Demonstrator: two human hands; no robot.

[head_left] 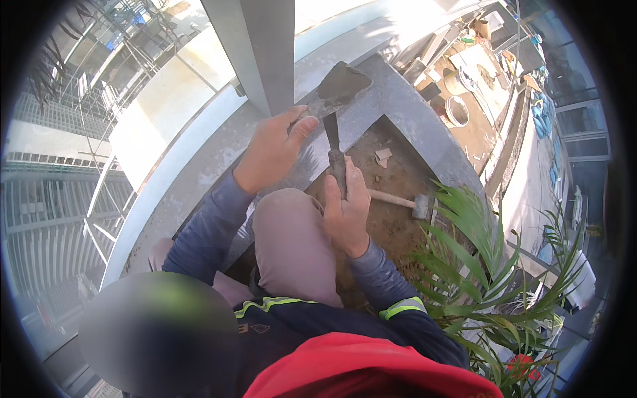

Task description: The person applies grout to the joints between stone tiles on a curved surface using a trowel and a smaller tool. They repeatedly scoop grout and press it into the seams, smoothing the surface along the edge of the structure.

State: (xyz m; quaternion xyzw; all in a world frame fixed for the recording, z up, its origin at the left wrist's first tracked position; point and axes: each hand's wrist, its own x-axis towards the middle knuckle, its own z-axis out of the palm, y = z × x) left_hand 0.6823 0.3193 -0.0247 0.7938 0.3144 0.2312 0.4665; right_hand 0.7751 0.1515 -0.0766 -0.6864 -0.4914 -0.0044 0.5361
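My right hand [348,209] wraps round the dark handle of a narrow putty knife [334,142], its blade pointing away from me. The tip meets the lower edge of a broad flat grey piece [345,83] coated in grey paste. My left hand [279,149] pinches the near-left end of that piece between thumb and fingers. The shape under the paste is partly hidden, so its exact kind does not show. Both lie above the corner of a grey ledge [391,83]. A mallet [395,199] with a wooden handle and grey head rests on soil right of my right hand.
A grey post [259,50] rises beyond my left hand. Inside the ledge is bare soil with a broken pale tile piece [383,156]. Palm leaves [471,245] spread at the right. Farther right stand a bucket [457,111] and scattered debris. Scaffolding [99,179] is at the left.
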